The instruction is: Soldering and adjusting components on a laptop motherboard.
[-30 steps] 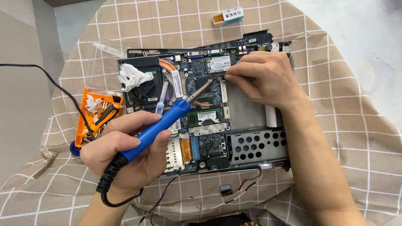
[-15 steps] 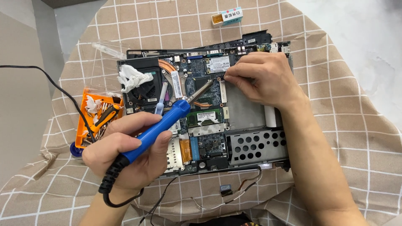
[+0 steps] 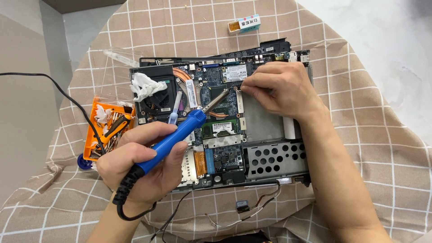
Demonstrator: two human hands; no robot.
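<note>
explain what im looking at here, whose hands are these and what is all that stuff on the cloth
The picture comes from a camera worn on a person's head, looking down at their own two bare hands. On a checked beige cloth lies an opened laptop with its circuit boards, fan and copper pipes showing. The left hand holds a blue soldering iron, its metal tip resting over the board. The right hand pinches something thin and small at the board, too small to identify. Left of the laptop sits an orange tray of small tools and parts. A small box lies at the top, and loose wires trail below.
</note>
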